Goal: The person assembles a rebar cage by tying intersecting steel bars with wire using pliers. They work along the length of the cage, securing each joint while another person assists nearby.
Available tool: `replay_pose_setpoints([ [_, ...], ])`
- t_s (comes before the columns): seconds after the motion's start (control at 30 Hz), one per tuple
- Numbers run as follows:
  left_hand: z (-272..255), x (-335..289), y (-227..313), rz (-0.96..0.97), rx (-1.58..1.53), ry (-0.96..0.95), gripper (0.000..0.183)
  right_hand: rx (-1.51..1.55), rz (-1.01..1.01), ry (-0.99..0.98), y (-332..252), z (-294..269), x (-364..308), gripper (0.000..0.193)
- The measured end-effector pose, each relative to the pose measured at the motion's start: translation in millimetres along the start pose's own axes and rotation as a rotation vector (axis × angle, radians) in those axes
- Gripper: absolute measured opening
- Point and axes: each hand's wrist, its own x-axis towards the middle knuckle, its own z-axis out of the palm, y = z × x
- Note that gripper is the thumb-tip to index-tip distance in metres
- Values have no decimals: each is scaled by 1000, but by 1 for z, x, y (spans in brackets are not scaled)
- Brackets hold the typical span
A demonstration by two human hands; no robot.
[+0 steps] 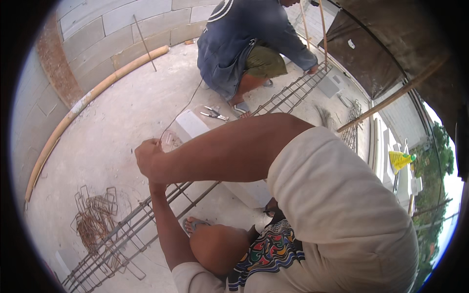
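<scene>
Rebar cage (pixel 117 229) made of long bars and square ties is seen stretched over the pale concrete floor (pixel 127 112), from the near left beneath the hands; more of such a frame is seen at the far right, but whether both parts are joined is hidden by the right arm. The floor is bounded at the far left by a grey block wall (pixel 132 24), along whose foot a long tan pole (pixel 116 75) is laid. At the far side a crouching co-worker (pixel 222 53) in a dark blue jacket is seen, by one of whose hands the far end of the frame is touched. At the near left, beside and partly against the cage, a tangled pile of bent rusty ties (pixel 93 229) is heaped. Just beyond the right forearm a pale block (pixel 191 125) is partly covered by it. Above the cage, the right hand (pixel 149 158) is held closed, and a thin wire appears to be pinched in its fingers; the left hand (pixel 157 185) is mostly hidden behind it, so its grip cannot be told. Past the block, hand tools (pixel 213 114) with dark handles are left on the floor. Thinnest of all, the wire (pixel 189 103) is extended upward from the right hand toward the co-worker.
</scene>
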Motion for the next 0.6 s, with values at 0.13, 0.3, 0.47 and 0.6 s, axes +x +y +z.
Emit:
replay_pose_setpoints([
  [0.13, -9, -6, -32, 33, -193, -235, 37, -191, -79, 561, 17, 52, -24, 22],
  [0.3, -11, -18, -49, 5, -223, -214, 40, -15, 25, 456, 18, 65, -31, 18],
  [0.47, 7, -54, -26, 81, -52, 22, 44, -85, -38, -22, 9, 20, -8, 22],
  [0.6, 47, -64, -33, 394, 351, 261, 43, 122, 69, -323, 22, 6, -4, 23],
])
